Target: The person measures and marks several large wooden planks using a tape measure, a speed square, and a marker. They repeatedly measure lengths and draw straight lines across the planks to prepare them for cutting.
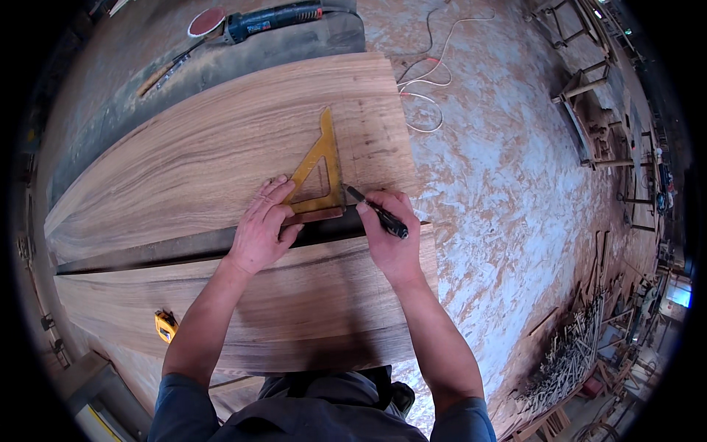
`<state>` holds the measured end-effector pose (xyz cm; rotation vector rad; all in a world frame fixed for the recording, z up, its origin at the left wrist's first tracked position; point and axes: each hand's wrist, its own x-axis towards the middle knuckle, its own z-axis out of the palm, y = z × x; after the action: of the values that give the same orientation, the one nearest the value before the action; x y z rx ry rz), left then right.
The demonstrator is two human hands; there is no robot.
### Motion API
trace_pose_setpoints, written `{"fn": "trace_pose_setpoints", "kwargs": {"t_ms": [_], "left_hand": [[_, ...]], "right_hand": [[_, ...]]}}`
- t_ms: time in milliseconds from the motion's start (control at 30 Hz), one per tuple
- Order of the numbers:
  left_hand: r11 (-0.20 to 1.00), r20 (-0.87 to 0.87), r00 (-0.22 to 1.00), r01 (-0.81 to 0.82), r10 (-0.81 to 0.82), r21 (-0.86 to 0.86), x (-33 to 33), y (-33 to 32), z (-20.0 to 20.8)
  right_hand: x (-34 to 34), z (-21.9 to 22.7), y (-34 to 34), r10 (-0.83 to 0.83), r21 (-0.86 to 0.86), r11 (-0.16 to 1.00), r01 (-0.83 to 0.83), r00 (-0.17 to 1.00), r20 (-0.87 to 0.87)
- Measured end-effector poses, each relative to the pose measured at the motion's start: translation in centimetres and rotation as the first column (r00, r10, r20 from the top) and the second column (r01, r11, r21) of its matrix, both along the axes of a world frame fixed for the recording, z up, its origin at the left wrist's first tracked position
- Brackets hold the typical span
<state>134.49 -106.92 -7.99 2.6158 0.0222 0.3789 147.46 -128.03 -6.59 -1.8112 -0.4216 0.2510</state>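
My left hand (259, 227) grips the yellow square (333, 168) on the board (184, 155); my right hand (392, 237) clasps a pen (387, 219), likely marking; the next stroke needs a still edge.

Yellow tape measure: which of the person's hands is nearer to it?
Left. The left hand is up and right of the tape measure; the right hand is farther right, holding a black pen.

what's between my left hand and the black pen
In the head view, a yellow triangular square lies between your left hand and the black pen, resting on the far wooden board.
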Motion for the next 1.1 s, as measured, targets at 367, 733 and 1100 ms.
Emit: {"fn": "trace_pose_setpoints", "kwargs": {"t_ms": [367,733,1100], "left_hand": [[1.000,0.011,1.000,-0.009,0.009,-0.024,0.1,-0.2,0.2],[1.000,0.002,1.000,-0.015,0.015,-0.004,0.2,-0.2,0.3],[0.999,0.021,1.000,-0.019,0.018,0.038,0.3,-0.3,0.7]], "right_hand": [[0.1,0.0,0.0,0.019,-0.009,1.000,-0.019,1.000,-0.004],[1.5,0.7,0.6,0.042,-0.006,0.999,-0.042,0.997,0.062],[5.8,-0.9,6.4,0.004,0.037,0.999,-0.006,0.999,0.046]]}}
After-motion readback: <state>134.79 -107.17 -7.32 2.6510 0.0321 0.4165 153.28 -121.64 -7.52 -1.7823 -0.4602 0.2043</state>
